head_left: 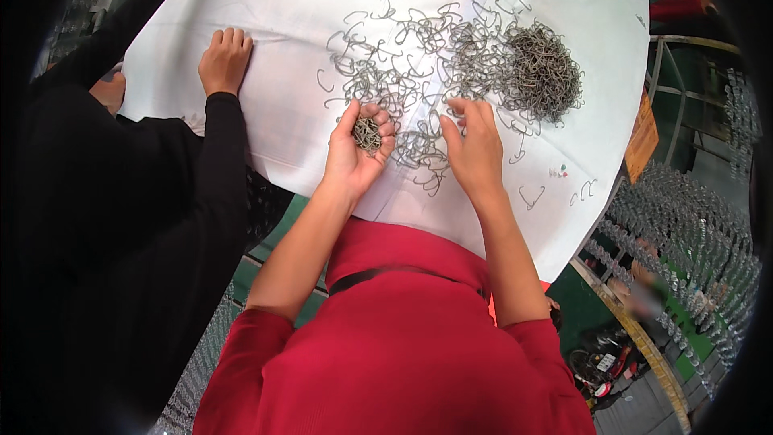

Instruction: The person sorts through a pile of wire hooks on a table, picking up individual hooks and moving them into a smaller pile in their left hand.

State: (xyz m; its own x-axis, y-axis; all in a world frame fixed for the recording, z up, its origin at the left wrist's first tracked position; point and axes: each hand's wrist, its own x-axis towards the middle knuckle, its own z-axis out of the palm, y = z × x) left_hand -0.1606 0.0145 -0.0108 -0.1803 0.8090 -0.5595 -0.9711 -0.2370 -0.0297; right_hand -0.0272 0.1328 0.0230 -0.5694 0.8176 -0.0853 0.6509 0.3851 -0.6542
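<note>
My left hand (357, 149) is cupped palm up just above the white-covered table, its fingers curled round a clump of small metal wire hooks (367, 136). To its right my right hand (475, 145) reaches over the scattered hooks, palm turned toward the left hand. Its fingers are bent, with a gap between thumb and forefinger, and I see nothing held there. Loose wire hooks (479, 36) lie spread beyond and between both hands. Farther right rises a dense, rounded pile of hooks (546, 72), apart from the right hand.
A white sheet (298, 105) covers the table, whose near edge runs in front of my waist. At left, a person in black sleeves rests a closed hand (225, 62) on the sheet. Rows of clear hanging strands (684, 234) are at the right, beyond the table edge.
</note>
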